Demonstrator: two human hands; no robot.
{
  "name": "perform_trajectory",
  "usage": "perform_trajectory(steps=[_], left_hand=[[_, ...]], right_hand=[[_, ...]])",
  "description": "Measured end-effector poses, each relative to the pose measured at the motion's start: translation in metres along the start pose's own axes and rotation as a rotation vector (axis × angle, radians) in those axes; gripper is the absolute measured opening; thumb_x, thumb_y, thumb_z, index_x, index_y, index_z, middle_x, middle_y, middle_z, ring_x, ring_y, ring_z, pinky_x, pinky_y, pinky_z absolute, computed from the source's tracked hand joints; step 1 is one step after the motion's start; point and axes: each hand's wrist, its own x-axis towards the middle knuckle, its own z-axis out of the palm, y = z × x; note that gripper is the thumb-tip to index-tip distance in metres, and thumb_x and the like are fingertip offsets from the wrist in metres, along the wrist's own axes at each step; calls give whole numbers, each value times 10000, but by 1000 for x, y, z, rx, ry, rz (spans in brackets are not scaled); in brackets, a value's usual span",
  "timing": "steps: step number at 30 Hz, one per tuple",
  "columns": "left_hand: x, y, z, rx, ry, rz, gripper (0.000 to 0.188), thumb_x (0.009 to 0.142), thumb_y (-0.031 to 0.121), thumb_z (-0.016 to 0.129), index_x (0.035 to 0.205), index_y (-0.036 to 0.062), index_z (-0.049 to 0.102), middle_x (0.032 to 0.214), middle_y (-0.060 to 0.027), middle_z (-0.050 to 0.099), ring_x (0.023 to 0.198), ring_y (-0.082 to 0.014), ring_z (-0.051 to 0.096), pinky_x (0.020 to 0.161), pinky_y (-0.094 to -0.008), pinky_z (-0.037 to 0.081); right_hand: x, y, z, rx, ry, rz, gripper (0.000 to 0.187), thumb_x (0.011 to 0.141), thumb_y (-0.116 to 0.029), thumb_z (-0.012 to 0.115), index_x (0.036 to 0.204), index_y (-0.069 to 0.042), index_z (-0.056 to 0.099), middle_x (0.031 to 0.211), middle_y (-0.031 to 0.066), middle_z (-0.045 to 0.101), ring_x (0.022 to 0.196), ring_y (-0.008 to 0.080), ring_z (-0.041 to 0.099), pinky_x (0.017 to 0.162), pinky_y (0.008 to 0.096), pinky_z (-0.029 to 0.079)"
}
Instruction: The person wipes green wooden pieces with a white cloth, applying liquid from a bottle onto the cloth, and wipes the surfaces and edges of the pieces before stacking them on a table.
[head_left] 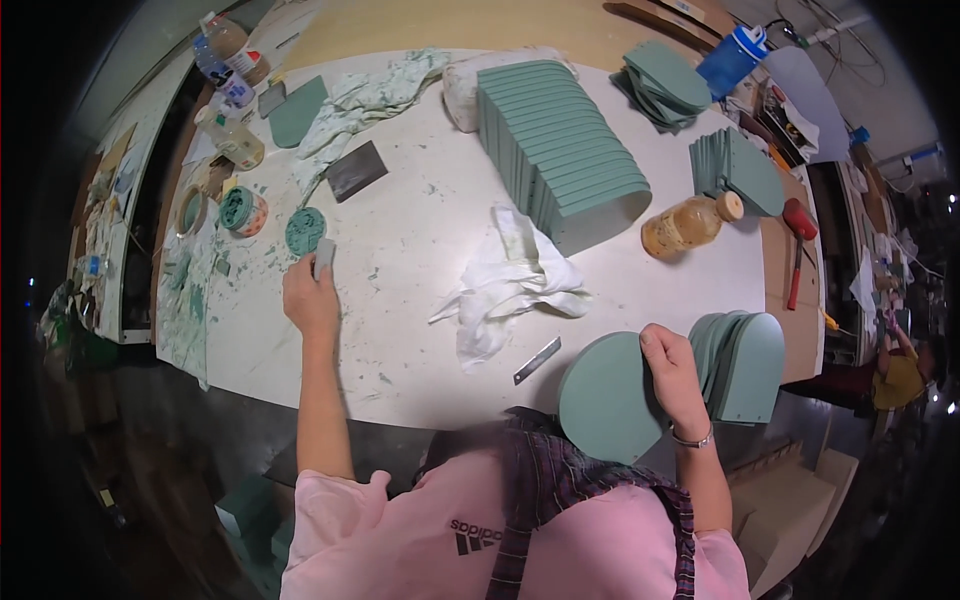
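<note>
My left hand (312, 296) is closed round a small flat grey scraper (324, 258). Its tip is beside a round dish of green putty (306, 230); whether the two touch I cannot tell. With my right hand (672, 368) I grip the edge of a green round-ended panel (606, 402), held up at the table's near edge. Just right of that hand several similar panels (752, 362) stand in a group. A utility-knife blade (537, 361) lies on the table left of the held panel, and a crumpled white cloth (515, 285) is beyond it.
A long row of green panels (560, 140) stands at the back centre. Right of it are a bottle of amber liquid (690, 225), more panels (735, 170) and a red-handled hammer (797, 255). An open putty tub (243, 211) and a dark square plate (357, 171) are on the left.
</note>
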Motion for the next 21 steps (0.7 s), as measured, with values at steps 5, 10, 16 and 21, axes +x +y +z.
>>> perform_trajectory(steps=[5,10,16,21], left_hand=[[-18,96,-58,-1036,-458,-406,335,931,130,580,1234,-9,605,894,-64,694,811,-178,656,731,-310,529],[-59,191,-106,-1044,-661,425,386,832,6,568,1212,2,633,843,-113,657,740,-221,637,695,-315,516],[-73,226,-101,-1050,-710,696,377,797,4,636,1175,-10,645,919,-160,653,794,-310,619,714,-365,502],[-68,235,-103,-1051,-660,738,404,755,60,719,1147,-6,645,923,-137,637,831,-300,609,728,-376,501]], right_hand=[[-8,8,-4,-4,43,21,352,1010,-238,518,760,6,471,641,-3,352,647,91,334,565,284,338],[-11,9,-3,68,50,16,360,1016,-249,511,759,0,472,658,-15,372,660,85,348,580,275,349],[-16,20,-7,75,71,-7,363,1020,-258,512,759,-10,467,673,-31,378,675,77,353,591,268,352],[-20,27,-8,163,81,-1,371,1024,-259,508,747,-20,447,677,-35,369,674,74,342,588,269,348]])
